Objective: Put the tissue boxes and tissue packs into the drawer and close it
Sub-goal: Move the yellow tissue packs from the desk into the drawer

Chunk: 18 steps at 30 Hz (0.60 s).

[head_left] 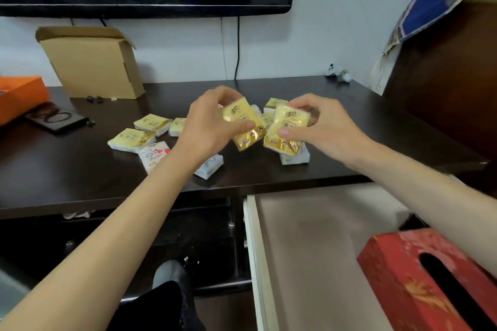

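A pack in each hand
Your left hand (212, 126) and right hand (320, 126) each pinch a yellow tissue pack (243, 122), lifted clear for the open drawer (309, 250).

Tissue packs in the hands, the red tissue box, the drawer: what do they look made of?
Yellow tissue packs: glossy plastic film, likely; the wrappers crinkle and shine. Red tissue box: printed cardboard, apparently; crisp folded edges, cut oval slot. Drawer: smooth pale board, probably laminate or painted wood; matte floor.
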Motion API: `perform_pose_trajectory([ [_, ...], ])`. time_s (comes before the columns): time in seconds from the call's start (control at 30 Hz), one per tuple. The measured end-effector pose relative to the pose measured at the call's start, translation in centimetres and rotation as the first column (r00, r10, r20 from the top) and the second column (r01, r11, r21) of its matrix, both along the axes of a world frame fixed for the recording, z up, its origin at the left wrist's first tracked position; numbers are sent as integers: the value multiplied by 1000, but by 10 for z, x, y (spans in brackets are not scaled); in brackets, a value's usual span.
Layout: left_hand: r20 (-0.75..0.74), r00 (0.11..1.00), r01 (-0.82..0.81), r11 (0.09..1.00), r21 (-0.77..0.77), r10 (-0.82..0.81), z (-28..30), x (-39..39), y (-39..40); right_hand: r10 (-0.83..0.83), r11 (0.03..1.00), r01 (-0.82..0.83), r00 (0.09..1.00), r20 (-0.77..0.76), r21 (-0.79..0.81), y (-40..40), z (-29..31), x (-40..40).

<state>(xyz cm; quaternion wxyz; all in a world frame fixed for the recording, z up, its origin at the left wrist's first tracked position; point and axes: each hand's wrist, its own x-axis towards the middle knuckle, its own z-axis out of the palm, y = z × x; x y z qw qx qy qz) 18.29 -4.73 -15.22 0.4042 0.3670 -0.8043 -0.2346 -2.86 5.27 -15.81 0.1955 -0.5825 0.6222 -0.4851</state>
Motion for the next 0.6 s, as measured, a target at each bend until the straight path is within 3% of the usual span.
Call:
perform_pose_trajectory([
  [0.07, -44, 992, 122, 988, 90, -119, -2, -4, 28, 74, 997, -75, 996, 56, 20, 36, -6, -16],
  [0.17, 21, 957, 273, 926, 263, -288, -25, -16, 67, 129, 978, -129, 992, 14, 166, 85, -33, -38],
  [0.3, 342, 817, 361, 875, 323, -464, -72, -43, 100, 76, 919, -10, 985, -152, 395, 116, -77, -56],
  [0.43, 559, 711, 334, 905, 265, -426, -109, -63, 105, 131, 885, 34, 939, -318, 465, 113, -98, -55],
  [0.6, 636, 680, 334, 926, 176, -366, -127, -74, 98, 157, 869, 64, 905, -396, 490, 97, -105, -49],
])
